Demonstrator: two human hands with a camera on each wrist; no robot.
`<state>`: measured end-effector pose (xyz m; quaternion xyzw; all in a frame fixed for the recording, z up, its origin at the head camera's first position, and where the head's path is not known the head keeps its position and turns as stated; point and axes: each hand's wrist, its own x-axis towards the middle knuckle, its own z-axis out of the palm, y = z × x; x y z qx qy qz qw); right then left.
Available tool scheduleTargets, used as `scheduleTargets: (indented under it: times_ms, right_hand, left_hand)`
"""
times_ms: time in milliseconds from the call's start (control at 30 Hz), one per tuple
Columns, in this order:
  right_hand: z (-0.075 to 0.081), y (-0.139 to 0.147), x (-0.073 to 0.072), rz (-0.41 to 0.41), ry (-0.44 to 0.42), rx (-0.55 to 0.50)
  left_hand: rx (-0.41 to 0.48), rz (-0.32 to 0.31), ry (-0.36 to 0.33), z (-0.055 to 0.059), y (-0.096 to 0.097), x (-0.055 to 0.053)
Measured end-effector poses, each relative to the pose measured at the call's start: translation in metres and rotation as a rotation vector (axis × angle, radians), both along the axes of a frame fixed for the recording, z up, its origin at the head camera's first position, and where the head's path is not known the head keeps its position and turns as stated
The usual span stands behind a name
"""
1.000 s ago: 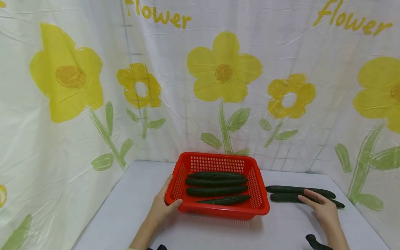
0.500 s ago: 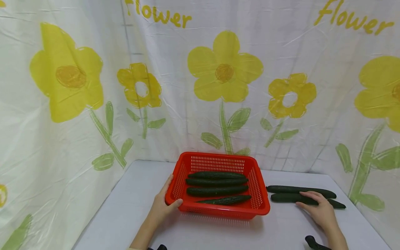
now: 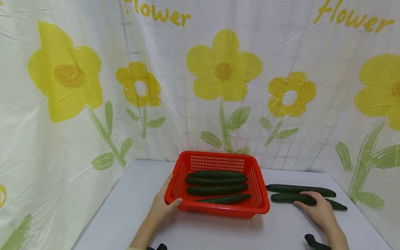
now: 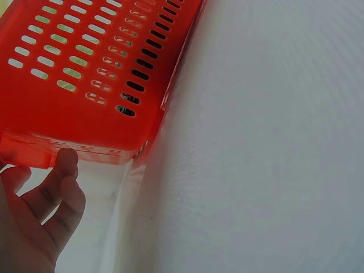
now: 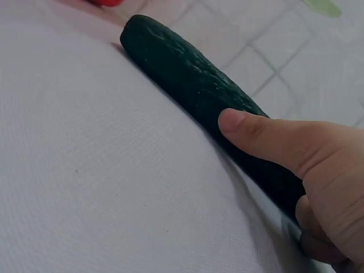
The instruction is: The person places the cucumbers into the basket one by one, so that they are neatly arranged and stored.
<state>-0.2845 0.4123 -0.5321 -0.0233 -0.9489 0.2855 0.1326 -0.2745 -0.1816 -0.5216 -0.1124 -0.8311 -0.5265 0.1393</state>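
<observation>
A red plastic basket (image 3: 218, 207) with slotted walls stands mid-table, and several dark green cucumbers (image 3: 217, 190) lie crosswise in it. At its front left corner my left hand (image 3: 160, 205) holds the rim; in the left wrist view the bent fingers (image 4: 69, 196) are by the rim's edge. To the basket's right, my right hand (image 3: 320, 210) grips the nearer of two cucumbers (image 3: 284, 198) around its middle. Its thumb (image 5: 244, 126) presses on the near side in the right wrist view, while most fingers are hidden. Just behind lies the other cucumber (image 3: 290, 189).
The white table (image 3: 125, 215) backs onto a hanging sheet (image 3: 175, 128) printed with yellow flowers. Black wrist gear (image 3: 315, 243) shows beside the right forearm.
My right hand has come down onto the nearer cucumber and closed around it. The left hand and the basket stay in place.
</observation>
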Motion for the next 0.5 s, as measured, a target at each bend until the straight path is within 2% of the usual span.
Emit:
scheduleTargets:
  times_ms: [100, 200, 333, 500]
  right_hand:
    - [0.0051, 0.0026, 0.0011, -0.007, -0.110, -0.010]
    - [0.0083, 0.0043, 0.0024, 0.001, -0.180, -0.030]
    - [0.0107, 0.0048, 0.0031, 0.028, -0.210, -0.067]
    - [0.0101, 0.0038, 0.0018, 0.059, -0.204, -0.086]
  left_hand:
    - [-0.001, -0.002, -0.002, -0.0002, 0.0002, 0.0000]
    - [0.000, -0.004, 0.002, -0.0004, 0.0006, -0.0001]
    - [-0.001, -0.005, 0.010, -0.0007, 0.0006, -0.0006]
    - [-0.011, -0.001, 0.028, -0.0015, -0.0004, -0.0014]
